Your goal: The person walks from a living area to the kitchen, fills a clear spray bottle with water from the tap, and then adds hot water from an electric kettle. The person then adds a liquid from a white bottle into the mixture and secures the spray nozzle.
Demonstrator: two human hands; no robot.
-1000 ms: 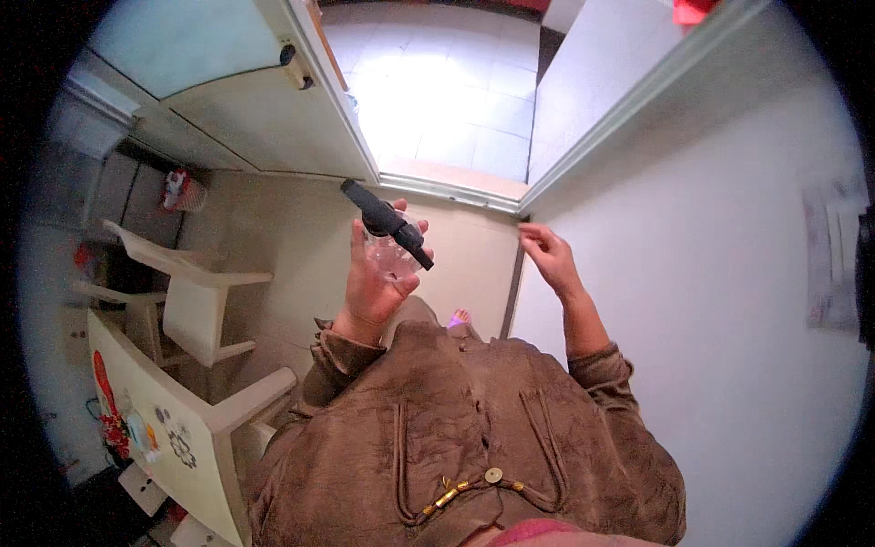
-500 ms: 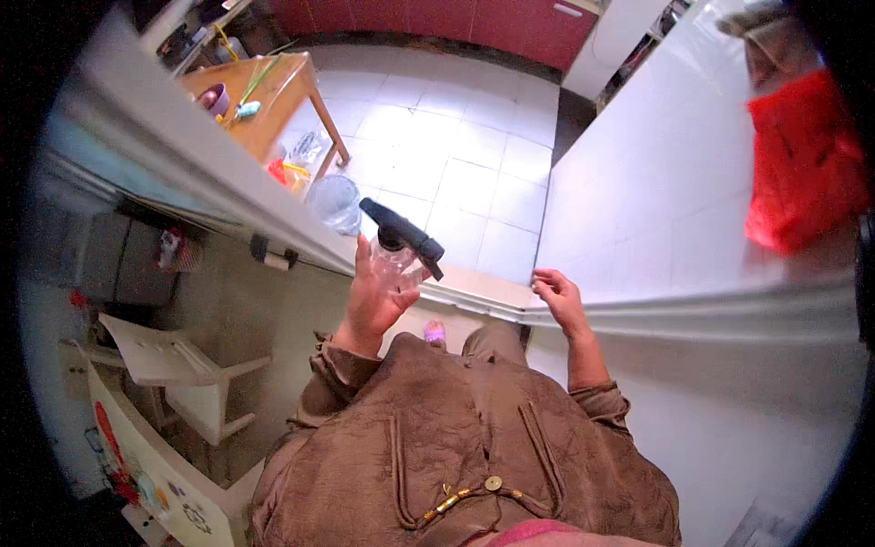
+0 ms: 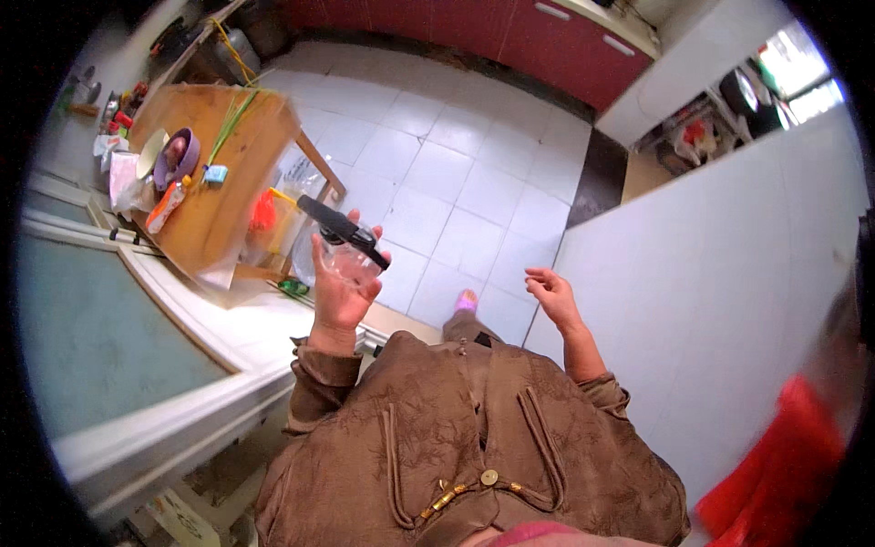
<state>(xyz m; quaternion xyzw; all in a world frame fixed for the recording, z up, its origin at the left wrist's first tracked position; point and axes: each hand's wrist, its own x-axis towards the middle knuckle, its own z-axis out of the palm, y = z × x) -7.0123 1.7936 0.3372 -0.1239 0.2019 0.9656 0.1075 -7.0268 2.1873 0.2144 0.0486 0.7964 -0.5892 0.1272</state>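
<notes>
Gripping a clear, rounded plastic container (image 3: 351,266) topped by a long black plastic attachment (image 3: 333,223), the left hand (image 3: 339,308) is extended ahead of the body, its fingers spread around the vessel. The black attachment slants across the top, from upper left to lower right. The right hand (image 3: 554,303) is well apart from the left, fingers loosely curled, with no contact on the container; its nearest surface is the smooth white wall panel (image 3: 674,255) on that side.

Just beyond the left hand, and partly hidden by it, stands a translucent plastic bucket (image 3: 304,253), near the leg of a brown wooden worktop (image 3: 217,228). The worktop carries a purple bowl (image 3: 189,162) with a reddish rounded item (image 3: 173,151) inside, long green stalks (image 3: 233,126), a small pale-blue packet (image 3: 215,174) and an orange bottle (image 3: 168,208) lying on its side.

A white-framed door with blue-grey glass (image 3: 118,342) occupies the space to the left of the left forearm. Pale floor tiles (image 3: 433,169) extend ahead to dark-red cabinets (image 3: 547,50). A blurred red bag-like item (image 3: 784,465) shows at lower right.
</notes>
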